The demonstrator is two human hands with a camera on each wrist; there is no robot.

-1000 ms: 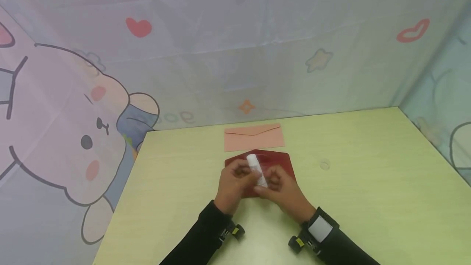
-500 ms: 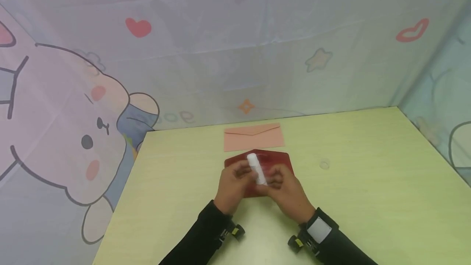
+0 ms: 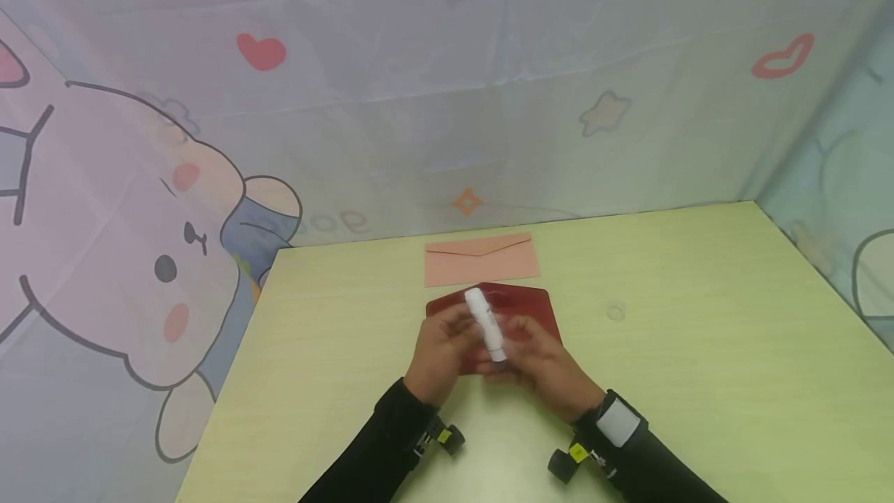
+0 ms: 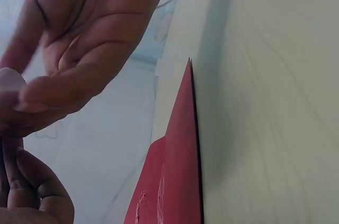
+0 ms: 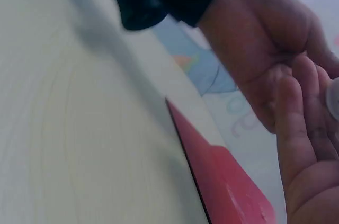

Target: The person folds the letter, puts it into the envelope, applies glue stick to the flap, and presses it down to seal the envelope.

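Over the red envelope (image 3: pixel 527 301), a white glue stick (image 3: pixel 482 317) slants between the two hands. My left hand (image 3: pixel 438 355) grips its middle with curled fingers. The right hand (image 3: pixel 548 367) has thumb and fingers around the stick's lower end. Its fingers (image 5: pixel 296 139) look fairly straight in the right wrist view, with the round white end beside them. Below both hands the envelope lies on the table, flap pointing away. Whitish streaks mark its red surface in the left wrist view. The hands cover much of its middle in the head view.
Behind the red envelope lies a pink envelope (image 3: pixel 482 261) near the table's back edge. A small clear ring-like thing (image 3: pixel 615 310) rests on the table (image 3: pixel 698 348) to the right. A printed curtain (image 3: pixel 391 99) stands along the back and sides.
My right hand has turned about the stick's lower end, its fingers shifting underneath. The stick has shifted slightly, its upper end a little to the left. My left hand stays nearly in place.
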